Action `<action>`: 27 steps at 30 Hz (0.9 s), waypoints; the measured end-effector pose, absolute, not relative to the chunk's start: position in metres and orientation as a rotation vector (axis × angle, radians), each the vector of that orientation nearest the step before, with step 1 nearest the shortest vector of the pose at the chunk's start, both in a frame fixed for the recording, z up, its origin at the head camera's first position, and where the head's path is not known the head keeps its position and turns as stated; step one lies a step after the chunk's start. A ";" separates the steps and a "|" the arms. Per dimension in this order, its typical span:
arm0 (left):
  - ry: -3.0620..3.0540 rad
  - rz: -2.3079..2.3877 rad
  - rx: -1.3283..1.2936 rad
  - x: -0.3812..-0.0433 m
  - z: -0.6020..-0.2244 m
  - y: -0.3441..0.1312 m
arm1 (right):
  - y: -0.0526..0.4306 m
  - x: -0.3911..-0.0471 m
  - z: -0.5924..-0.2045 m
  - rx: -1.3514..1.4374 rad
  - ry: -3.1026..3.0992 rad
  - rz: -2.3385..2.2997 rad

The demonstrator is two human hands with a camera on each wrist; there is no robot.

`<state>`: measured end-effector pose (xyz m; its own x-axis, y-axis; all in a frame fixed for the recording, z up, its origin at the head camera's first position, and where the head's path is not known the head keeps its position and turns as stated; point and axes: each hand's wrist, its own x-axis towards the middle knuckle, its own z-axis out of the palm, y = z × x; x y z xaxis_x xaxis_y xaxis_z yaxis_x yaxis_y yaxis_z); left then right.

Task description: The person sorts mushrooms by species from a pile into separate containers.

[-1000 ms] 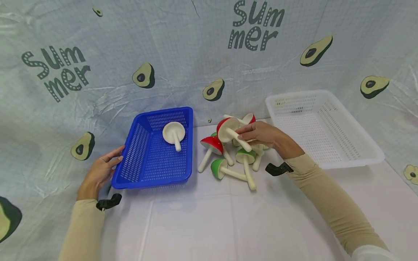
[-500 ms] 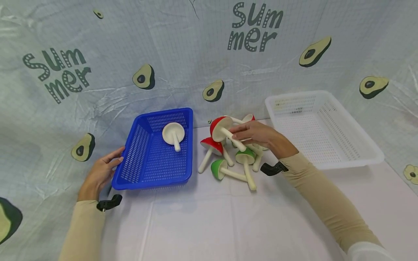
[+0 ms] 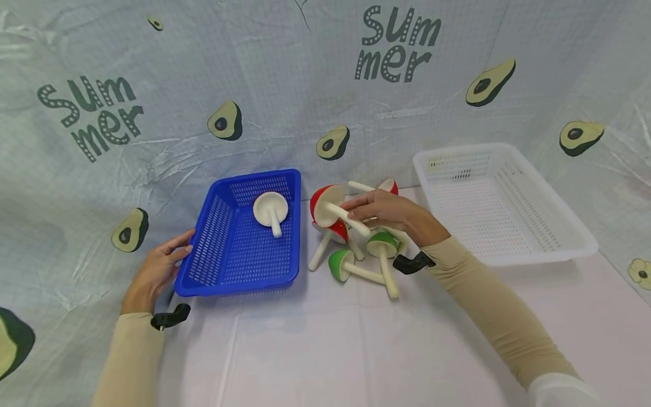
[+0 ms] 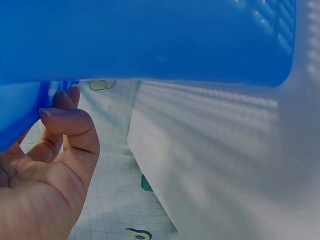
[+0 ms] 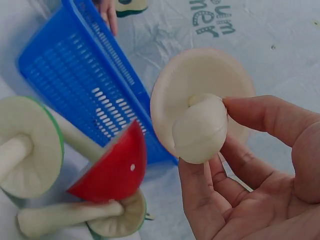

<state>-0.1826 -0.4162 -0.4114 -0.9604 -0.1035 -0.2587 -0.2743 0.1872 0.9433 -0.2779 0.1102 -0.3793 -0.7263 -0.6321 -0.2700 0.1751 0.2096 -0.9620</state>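
**Right hand pinches a red-capped toy mushroom with a cream stem above a loose pile**

The thumb and fingers close on the mushroom's stem, its cap tilted towards a blue perforated plastic basket. The left hand grips that basket's left rim. Inside lies a pale toy mushroom, stem pointing towards the person; its cap's top is hidden.

Between the basket and a white perforated plastic basket on the right, red- and green-capped toy mushrooms lie jumbled on the white-covered tabletop, partly hidden by the right hand. Behind everything hangs a pale sheet printed with avocados and the word "summer".
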 end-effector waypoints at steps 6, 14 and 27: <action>2.314 1.886 -0.368 -0.182 -0.411 -0.415 | 0.091 -0.278 -0.377 -0.409 1.785 -1.607; 2.334 1.886 -0.361 -0.183 -0.412 -0.414 | 0.071 -0.275 -0.372 -0.450 1.735 -1.607; 2.340 1.884 -0.368 -0.182 -0.412 -0.415 | 0.041 -0.274 -0.372 -0.460 1.661 -1.640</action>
<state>-0.1823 -0.4147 -0.4117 -0.9639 -0.1162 -0.2397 -0.2590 0.1982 0.9453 -0.2742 0.0406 -0.3720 -0.6584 -0.7089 -0.2528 0.2437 0.1170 -0.9628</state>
